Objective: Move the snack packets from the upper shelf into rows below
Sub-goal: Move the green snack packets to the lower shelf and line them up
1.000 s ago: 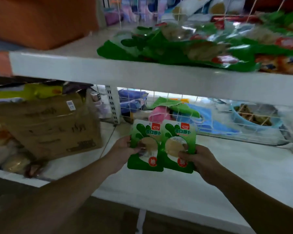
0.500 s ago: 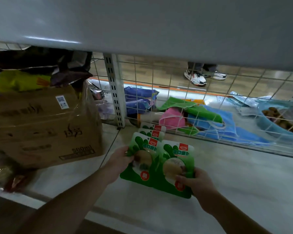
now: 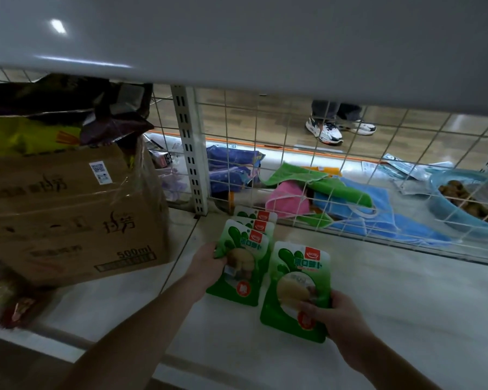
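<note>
Green-and-white snack packets now lie low on the lower shelf (image 3: 406, 305) — a second ago both were held upright, side by side, in front of it. The left grip (image 3: 209, 263) is closed round the edge of the left packet (image 3: 244, 273), which overlaps 2 packets (image 3: 258, 219) already lined up towards the wire mesh (image 3: 350, 175). The right grip (image 3: 335, 316) pinches the right packet (image 3: 295, 288) at its lower corner, just beside the first and now apart from it — probably the start of a 2nd row. Neither is released yet; more may wait on the upper shelf (image 3: 265, 38).
</note>
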